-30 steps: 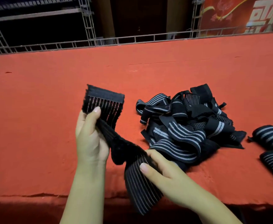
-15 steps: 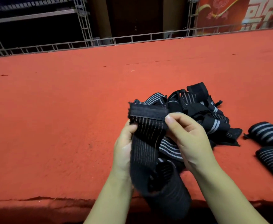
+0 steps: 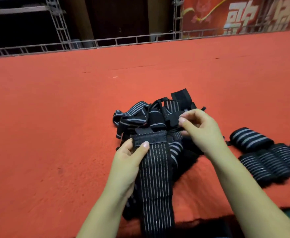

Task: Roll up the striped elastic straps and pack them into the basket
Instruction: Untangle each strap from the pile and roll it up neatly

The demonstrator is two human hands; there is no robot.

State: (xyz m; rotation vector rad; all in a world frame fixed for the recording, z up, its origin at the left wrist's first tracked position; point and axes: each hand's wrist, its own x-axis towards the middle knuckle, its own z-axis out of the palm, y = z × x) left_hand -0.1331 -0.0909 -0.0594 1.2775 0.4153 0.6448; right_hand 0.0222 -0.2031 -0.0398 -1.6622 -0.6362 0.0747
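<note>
The left half of the red-covered surface (image 3: 54, 134) lies broad and bare from its near edge, where the cloth folds over, up to the far edge, where a grey metal truss (image 3: 106, 42) runs along. Coming rightward, the left hand (image 3: 128, 162) pinches the top end of a striped elastic strap (image 3: 155, 179), thumb pressed on the front just under its dark end tab, fingers curled behind; the strap hangs straight down from there and drops past the near edge of the surface. Just behind and touching it sits the tangled pile of loose straps (image 3: 140, 115), roughly mid-surface, well short of the far edge. The right hand (image 3: 202, 133) hovers over the pile's right side with fingers curled, thumb and forefinger close together at a black bit of strap; I cannot tell whether they truly grip it. Farther right, apart from the pile, a cluster of rolled straps (image 3: 268, 157) lies side by side near the right border of view, close to the near edge. A red banner (image 3: 244, 14) hangs beyond the truss.
</note>
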